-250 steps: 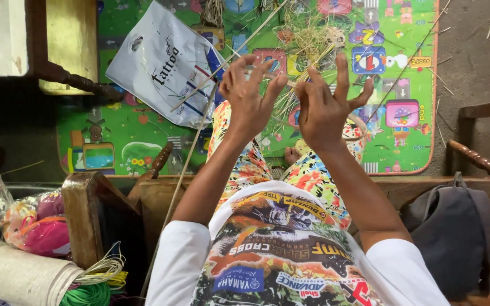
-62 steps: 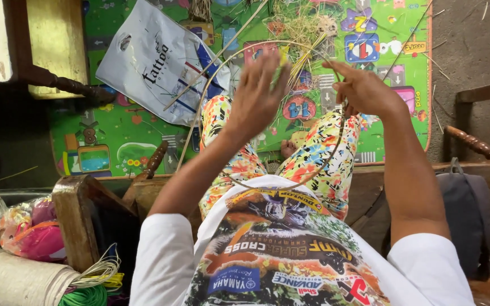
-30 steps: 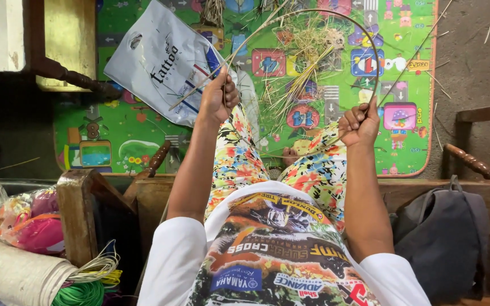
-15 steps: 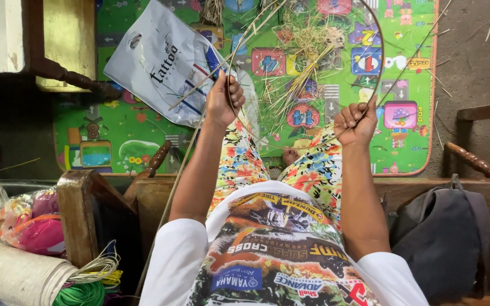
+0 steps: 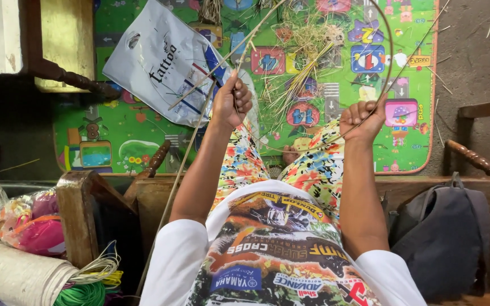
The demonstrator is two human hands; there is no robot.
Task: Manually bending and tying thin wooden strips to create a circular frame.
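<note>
My left hand (image 5: 232,105) is closed around a thin rattan cane (image 5: 389,54) that bends up into a wide hoop above my knees. My right hand (image 5: 361,119) grips the other side of the same cane. One loose end of the cane runs down past my left arm toward the floor. Inside the hoop, on the mat, lies a heap of thin straw strips (image 5: 301,62). My legs in bright flowered trousers (image 5: 313,170) stretch out under both hands.
A green children's play mat (image 5: 114,141) covers the floor ahead, with a white plastic bag (image 5: 160,62) lying on it. Carved wooden furniture (image 5: 80,215) stands at left beside plastic bags and coils of green cord (image 5: 83,294). A dark backpack (image 5: 443,232) sits at right.
Earlier both hands worked close together with fingers spread over the strips. They have since moved apart, closed on the cane, and bowed it into a wide hoop that now stands a little taller.
</note>
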